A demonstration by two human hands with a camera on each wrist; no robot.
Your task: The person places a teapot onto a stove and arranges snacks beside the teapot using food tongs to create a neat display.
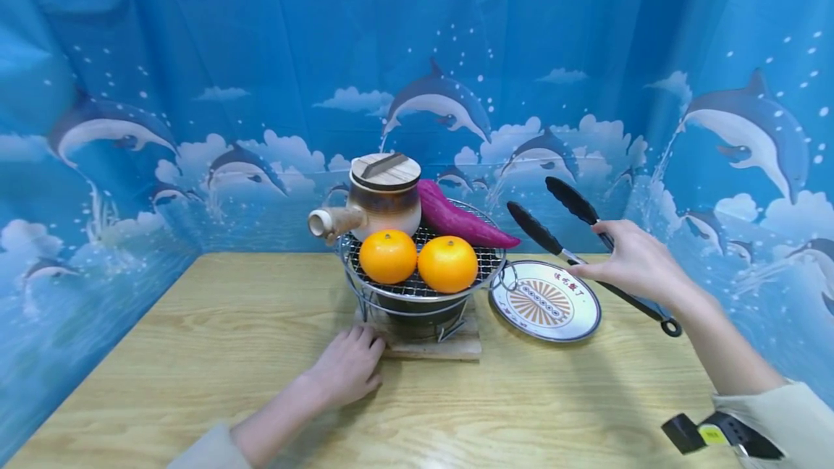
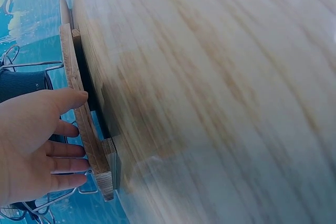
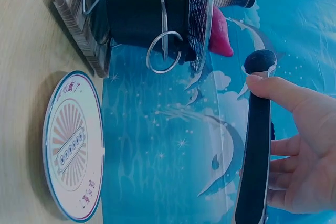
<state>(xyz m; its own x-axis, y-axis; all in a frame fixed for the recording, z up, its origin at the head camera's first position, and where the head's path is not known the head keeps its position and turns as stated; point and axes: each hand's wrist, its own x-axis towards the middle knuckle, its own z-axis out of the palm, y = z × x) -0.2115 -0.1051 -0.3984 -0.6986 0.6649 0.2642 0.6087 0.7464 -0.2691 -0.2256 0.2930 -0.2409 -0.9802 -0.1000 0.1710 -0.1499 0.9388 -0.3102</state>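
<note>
My right hand [image 1: 635, 259] grips a pair of black-tipped tongs [image 1: 536, 229] between thumb and fingers, above and to the right of a white patterned plate [image 1: 583, 320]. The tongs' two arms are spread apart, pointing up and to the left. My left hand [image 1: 348, 362] touches the front left corner of a wooden board [image 1: 433, 351]; its fingers look fairly straight in the left wrist view. On the board stands a small black grill stove [image 1: 413, 310] with a round wire rack. Two oranges [image 1: 387, 257], a purple sweet potato [image 1: 462, 224] and a lidded clay pot [image 1: 384, 208] sit on the rack.
The pot's side handle [image 1: 335, 221] sticks out past the rack's left edge. A wire ring [image 3: 164, 52] hangs at the stove's right side. Behind the wooden table [image 1: 260, 310] hangs a blue dolphin-print curtain [image 1: 260, 93].
</note>
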